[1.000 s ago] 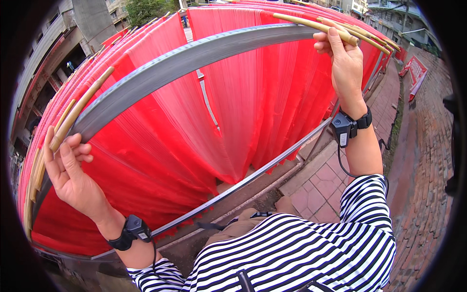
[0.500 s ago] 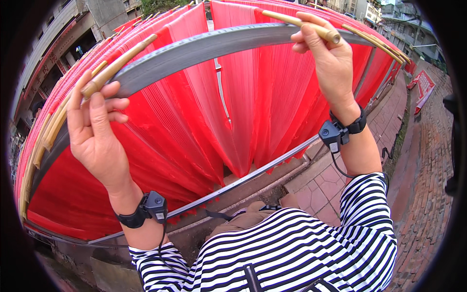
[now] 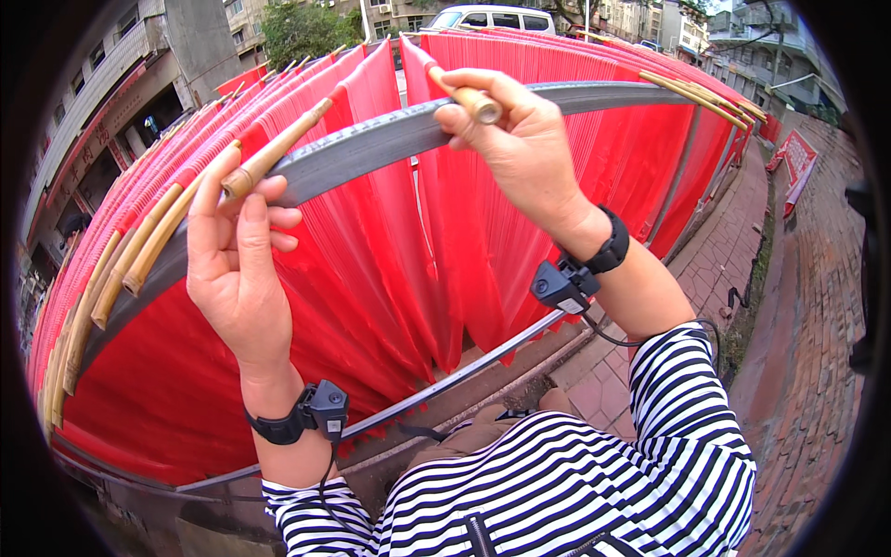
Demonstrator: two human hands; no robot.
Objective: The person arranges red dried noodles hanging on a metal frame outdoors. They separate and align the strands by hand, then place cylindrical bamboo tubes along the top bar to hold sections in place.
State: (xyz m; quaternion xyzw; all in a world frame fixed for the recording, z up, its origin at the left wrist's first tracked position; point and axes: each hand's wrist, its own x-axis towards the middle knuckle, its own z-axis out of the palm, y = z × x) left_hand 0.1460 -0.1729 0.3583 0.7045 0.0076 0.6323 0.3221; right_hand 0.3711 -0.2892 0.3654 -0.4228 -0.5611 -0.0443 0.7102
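Hands [image 3: 243,288] [image 3: 534,158] | bamboo pole end [image 3: 475,102] at each | right pinching, left grip unclear

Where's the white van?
In the head view, the white van is at the top edge, just right of the middle, beyond the hanging red strands. The right hand shows below it, and the green tree is to its left.

A smooth tan bamboo pole [image 3: 281,145] slants at 10 o'clock, its bare cut end toward 8 o'clock, while a second pole [image 3: 469,98] tilts at 12 o'clock, its hollow end toward 4 o'clock.
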